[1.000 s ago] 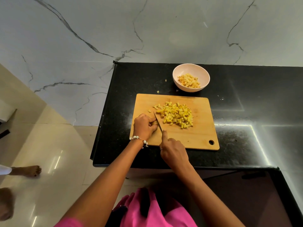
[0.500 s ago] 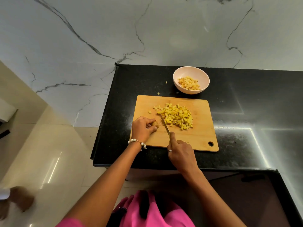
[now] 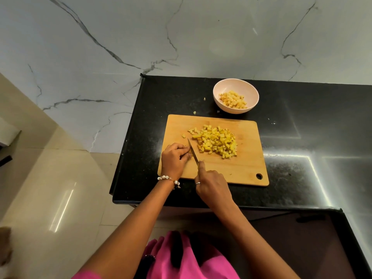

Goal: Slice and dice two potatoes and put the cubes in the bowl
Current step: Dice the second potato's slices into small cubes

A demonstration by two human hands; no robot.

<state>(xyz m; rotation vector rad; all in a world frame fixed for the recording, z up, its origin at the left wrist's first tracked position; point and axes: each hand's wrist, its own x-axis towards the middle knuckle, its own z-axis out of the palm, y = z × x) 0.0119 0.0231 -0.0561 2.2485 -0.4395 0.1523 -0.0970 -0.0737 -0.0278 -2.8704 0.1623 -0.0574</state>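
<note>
I'm working at the wooden cutting board on the black surface. My left hand is curling its fingers over a small potato piece, mostly hidden, pinning it to the board's left side. My right hand is gripping the knife, index finger lying along the spine, blade sitting just beside the left fingertips. A pile of potato cubes is lying mid-board, right of the blade. The pale bowl is sitting behind the board, holding more cubes. A few scraps are lying on the surface near the bowl
</note>
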